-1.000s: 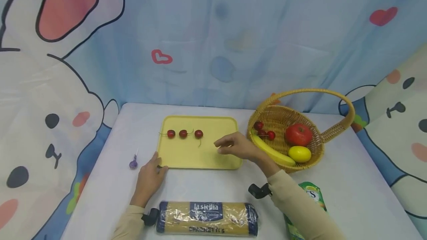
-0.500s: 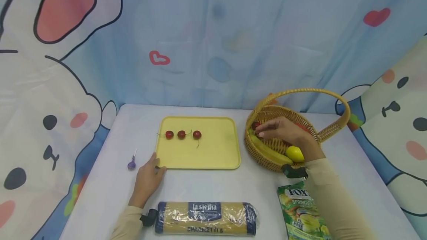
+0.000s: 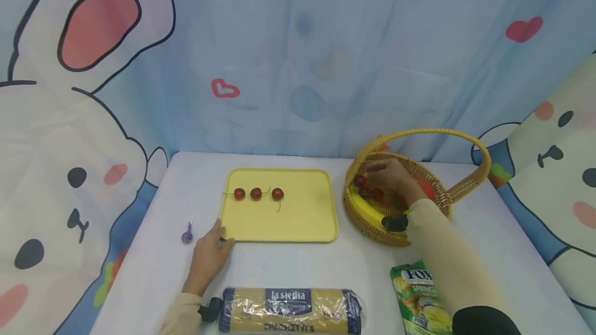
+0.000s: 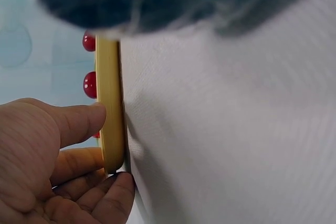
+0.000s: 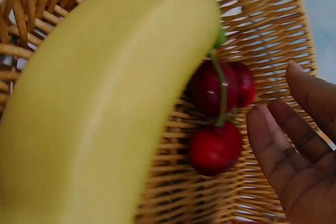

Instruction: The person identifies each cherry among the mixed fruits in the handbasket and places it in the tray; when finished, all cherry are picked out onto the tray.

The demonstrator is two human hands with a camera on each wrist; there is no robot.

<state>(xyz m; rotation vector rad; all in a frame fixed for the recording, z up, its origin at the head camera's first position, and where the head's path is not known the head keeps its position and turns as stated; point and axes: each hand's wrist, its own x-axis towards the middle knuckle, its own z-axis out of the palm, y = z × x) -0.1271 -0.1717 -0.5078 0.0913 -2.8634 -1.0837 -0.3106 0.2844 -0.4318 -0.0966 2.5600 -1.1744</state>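
Note:
My left hand (image 3: 208, 256) holds the near left corner of a yellow tray (image 3: 302, 221). In the left wrist view its thumb (image 4: 86, 121) rests against the rim and the other fingers bend round the corner. Three cherries (image 3: 256, 194) with stems lie in a row on the tray. Inside a wicker basket (image 3: 360, 229), my right hand (image 3: 388, 176) reaches beside several more cherries (image 5: 215, 148). Its fingers are spread loosely, apart from the fruit, in the right wrist view. A banana (image 5: 110, 93) lies along the basket's side, and a red fruit (image 3: 426, 188) is partly hidden by the arm.
A spaghetti pack (image 3: 291, 310) lies at the table's front. To its right is a green Fox's bag (image 3: 421, 299), partly under the right forearm. A purple lollipop (image 3: 187, 234) lies left of the tray. The basket's tall handle (image 3: 428, 131) arches over it.
My right hand has moved right from above the tray into the basket, then farther in behind the cherries. My left hand stays at the tray corner.

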